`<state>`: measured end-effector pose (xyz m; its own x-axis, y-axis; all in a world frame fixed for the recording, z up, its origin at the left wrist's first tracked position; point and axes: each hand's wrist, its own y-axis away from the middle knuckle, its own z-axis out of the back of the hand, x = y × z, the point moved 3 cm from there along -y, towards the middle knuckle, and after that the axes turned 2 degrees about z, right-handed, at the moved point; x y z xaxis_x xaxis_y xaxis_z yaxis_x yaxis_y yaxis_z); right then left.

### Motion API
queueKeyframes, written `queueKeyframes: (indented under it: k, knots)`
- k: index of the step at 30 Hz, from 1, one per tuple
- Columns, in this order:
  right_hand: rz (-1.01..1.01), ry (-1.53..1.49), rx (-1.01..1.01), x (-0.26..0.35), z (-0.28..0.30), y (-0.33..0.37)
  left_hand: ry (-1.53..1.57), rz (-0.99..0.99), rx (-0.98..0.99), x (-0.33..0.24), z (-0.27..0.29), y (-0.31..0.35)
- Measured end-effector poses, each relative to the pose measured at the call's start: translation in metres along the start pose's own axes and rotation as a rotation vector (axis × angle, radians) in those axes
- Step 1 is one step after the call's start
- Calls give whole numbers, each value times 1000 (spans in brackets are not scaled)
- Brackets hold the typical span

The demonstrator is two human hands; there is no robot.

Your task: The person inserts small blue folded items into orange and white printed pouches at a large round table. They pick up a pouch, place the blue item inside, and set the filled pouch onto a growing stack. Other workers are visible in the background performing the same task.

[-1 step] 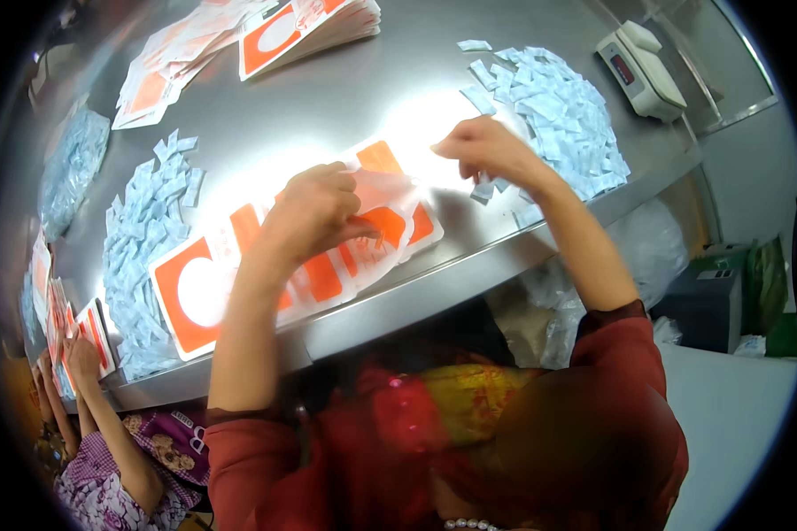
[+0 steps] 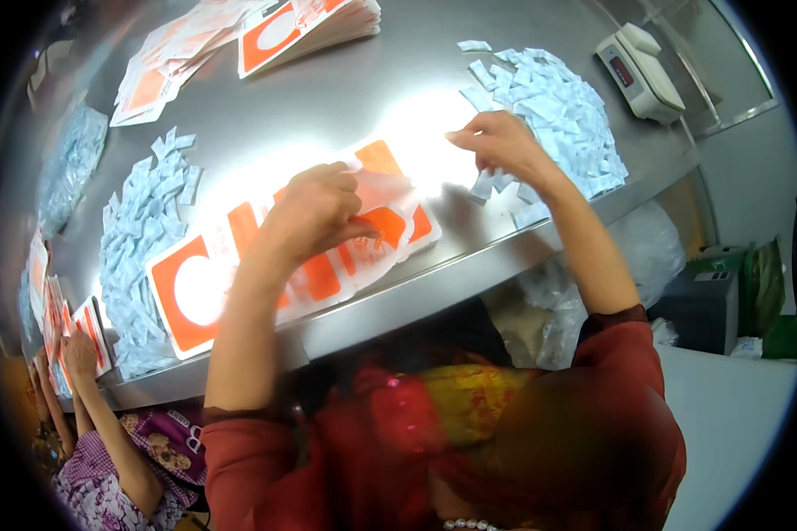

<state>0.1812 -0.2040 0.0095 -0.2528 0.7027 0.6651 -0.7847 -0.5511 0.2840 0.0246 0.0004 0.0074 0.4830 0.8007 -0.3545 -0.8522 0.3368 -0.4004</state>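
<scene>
My left hand [image 2: 317, 208] is closed on the upper edge of a translucent orange-and-white plastic pouch [image 2: 397, 205], whose mouth gapes to the right. Beneath it, several similar flat pouches [image 2: 179, 273] lie fanned along the table's near edge. To the right, my right hand [image 2: 505, 149] hovers at the near-left side of a heap of small light-blue sachets [image 2: 571, 124]. Its thumb and forefinger are brought together; whether anything is between them I cannot make out. A second sachet heap [image 2: 142, 243] lies left of the fanned pouches.
A digital scale [image 2: 639, 75] stands at the far right of the metal table [image 2: 434, 276]. Pouch stacks [image 2: 305, 35] lie at the back. A clear bag of blue sachets [image 2: 73, 164] rests far left. Another person's hand [image 2: 81, 357] handles pouches at lower left.
My right hand has shifted slightly right, toward the sachet heap. My left hand keeps its place on the pouch.
</scene>
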Motion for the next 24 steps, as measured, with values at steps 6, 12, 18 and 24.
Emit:
queueKeyframes:
  k: [6, 12, 18, 24]
  knots:
    - [-44, 541, -127, -49, -2, -3, 20, -30, 4, -2, 1, -2]
    - [128, 119, -210, -45, -10, 2, 47, 86, 50, 1, 2, -1]
    - [413, -632, -308, 52, -26, 41, 47, 82, 28, 4, 2, 3]
    - [344, -339, -249, 60, -48, 36, 52, 72, 23, 4, 7, 0]
